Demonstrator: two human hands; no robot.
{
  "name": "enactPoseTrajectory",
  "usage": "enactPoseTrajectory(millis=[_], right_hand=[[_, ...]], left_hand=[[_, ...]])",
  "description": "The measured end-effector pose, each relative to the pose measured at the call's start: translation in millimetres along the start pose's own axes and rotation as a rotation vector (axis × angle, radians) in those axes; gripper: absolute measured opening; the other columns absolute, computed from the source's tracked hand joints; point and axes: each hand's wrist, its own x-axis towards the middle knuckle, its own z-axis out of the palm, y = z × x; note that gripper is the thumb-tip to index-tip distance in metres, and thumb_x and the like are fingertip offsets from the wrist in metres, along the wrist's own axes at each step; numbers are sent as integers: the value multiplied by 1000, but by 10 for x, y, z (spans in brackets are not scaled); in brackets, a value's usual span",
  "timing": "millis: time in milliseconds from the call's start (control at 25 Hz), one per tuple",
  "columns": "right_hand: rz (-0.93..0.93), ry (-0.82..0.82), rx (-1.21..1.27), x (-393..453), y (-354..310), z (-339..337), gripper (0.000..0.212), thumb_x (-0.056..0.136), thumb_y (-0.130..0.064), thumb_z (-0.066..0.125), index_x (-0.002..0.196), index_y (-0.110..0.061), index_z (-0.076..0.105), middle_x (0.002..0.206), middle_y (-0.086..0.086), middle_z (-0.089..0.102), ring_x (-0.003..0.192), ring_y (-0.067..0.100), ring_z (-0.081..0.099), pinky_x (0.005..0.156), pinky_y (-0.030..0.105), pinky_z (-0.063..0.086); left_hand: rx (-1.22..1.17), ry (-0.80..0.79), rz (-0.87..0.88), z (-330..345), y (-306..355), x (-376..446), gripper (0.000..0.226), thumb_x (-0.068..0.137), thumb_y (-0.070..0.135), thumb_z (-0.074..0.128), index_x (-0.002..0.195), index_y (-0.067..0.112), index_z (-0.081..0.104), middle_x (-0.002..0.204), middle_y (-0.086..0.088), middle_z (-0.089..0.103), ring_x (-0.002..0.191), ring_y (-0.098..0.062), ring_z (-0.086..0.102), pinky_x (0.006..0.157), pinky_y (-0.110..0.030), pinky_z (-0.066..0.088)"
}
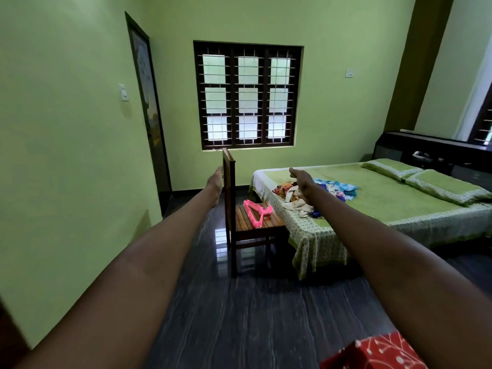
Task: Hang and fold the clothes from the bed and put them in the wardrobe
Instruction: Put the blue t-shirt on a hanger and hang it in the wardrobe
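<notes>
Clothes (316,193) heaped on bed (399,203) just beyond right hand (300,178); left hand (216,179) farther off (both empty, fingers relaxed).

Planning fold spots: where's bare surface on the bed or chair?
Bed: free green spread between the clothes pile and the pillows, and behind the pile toward the window. The near corner is crowded with clothes. Chair: pink hangers take most of the seat; only its front edge is bare.
</notes>
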Motion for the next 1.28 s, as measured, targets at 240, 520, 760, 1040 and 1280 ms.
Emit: enactPoseTrajectory(millis=[240, 520, 760, 1040, 1280], right_hand=[[69, 83, 4, 1452, -4, -21, 52, 101, -32, 37, 144, -4, 32, 153, 11, 27, 138, 27, 27, 108, 36, 25], [145, 154, 34, 2864, 245, -284, 55, 99, -41, 38, 144, -10, 33, 152, 10, 29, 137, 27, 30, 106, 44, 29], [163, 240, 41, 4181, 464, -934, 53, 101, -37, 36, 144, -8, 31, 152, 7, 29, 138, 26, 28, 108, 43, 26], [223, 251, 25, 5682, 695, -1599, 50, 102, -34, 34, 142, -5, 34, 151, 8, 31, 138, 24, 27, 108, 38, 27], [250, 200, 5, 6956, 906, -1908, 54, 101, -38, 35, 146, -9, 29, 154, 6, 25, 141, 24, 23, 110, 44, 22]], left_hand=[[19, -83, -5, 572, -14, 1673, 49, 102, 35, 30, 138, 5, 41, 146, -10, 40, 134, -23, 36, 111, -32, 24], [66, -312, -99, 1673, -335, 3028, 55, 100, 43, 32, 143, 9, 37, 150, -9, 32, 138, -26, 30, 115, -39, 23], [90, -333, -95, 2623, -608, 4098, 53, 102, 40, 26, 146, 11, 28, 152, -10, 29, 139, -25, 27, 111, -36, 22], [66, -315, -194, 3601, -905, 5357, 54, 102, 41, 27, 146, 10, 28, 153, -7, 26, 140, -26, 26, 112, -37, 24], [94, -354, -245, 4487, -1027, 6221, 49, 103, 35, 26, 143, 8, 33, 139, -2, 40, 133, -25, 36, 79, -17, 44]])
